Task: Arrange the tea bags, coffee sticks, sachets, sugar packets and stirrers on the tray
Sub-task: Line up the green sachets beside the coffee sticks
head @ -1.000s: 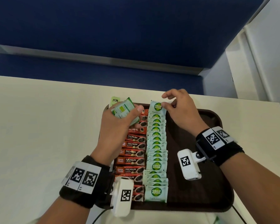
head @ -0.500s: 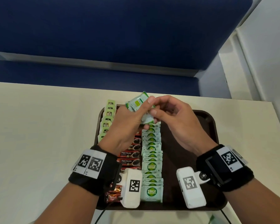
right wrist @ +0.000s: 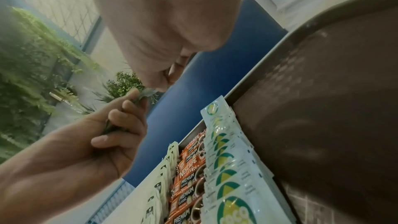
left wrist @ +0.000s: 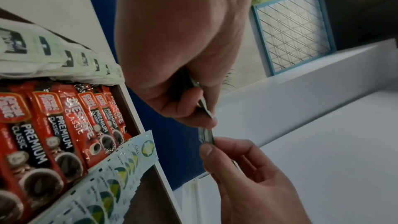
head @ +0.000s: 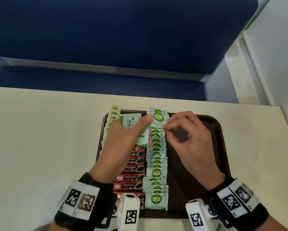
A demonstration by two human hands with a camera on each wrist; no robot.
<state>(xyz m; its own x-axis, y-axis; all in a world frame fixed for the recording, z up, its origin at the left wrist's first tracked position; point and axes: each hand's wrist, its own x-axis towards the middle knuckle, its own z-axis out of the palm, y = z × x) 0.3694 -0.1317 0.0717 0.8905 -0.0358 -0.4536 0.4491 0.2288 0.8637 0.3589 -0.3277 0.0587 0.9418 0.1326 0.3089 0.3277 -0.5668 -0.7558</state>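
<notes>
While a cream worktop (head: pixel 40 139) carries the brown tray (head: pixel 218 147), three overlapping columns already fill its left half: pale green tea bags (head: pixel 113 114) at the left edge, red coffee sticks (head: pixel 131 177) beside them, Coco Natura sugar packets (head: pixel 156 172) down the middle. The right half lies bare, and no stirrers are in view. Above the far end, the left hand (head: pixel 121 147) grips a small stack of green-and-white sachets (head: pixel 131 122), while the right hand (head: pixel 188 144) pinches one between thumb and fingertips.
</notes>
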